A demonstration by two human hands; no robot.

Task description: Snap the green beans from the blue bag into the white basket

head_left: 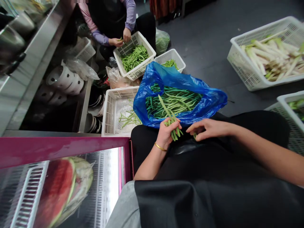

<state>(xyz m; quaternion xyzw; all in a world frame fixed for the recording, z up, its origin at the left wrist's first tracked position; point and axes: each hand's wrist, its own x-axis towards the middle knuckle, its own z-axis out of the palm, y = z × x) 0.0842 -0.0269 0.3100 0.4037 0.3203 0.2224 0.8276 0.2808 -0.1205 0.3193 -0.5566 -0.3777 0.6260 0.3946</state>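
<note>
My left hand is closed around a small bunch of green bean pieces, with one longer bean sticking up past the fingers. Just to its right, my right hand has its fingers curled in, and a bit of green bean shows at the fingertips. Both hands are above my lap, at the near edge of an open blue plastic bag. Many long green beans lie inside that bag. Left of it stands a white basket with some bean pieces in it.
Across from me, a person's hands work over a white basket of green beans. A smaller basket stands beside it. At right is a crate of white-stalked vegetables. A glass-topped cooler with cut watermelon is at lower left.
</note>
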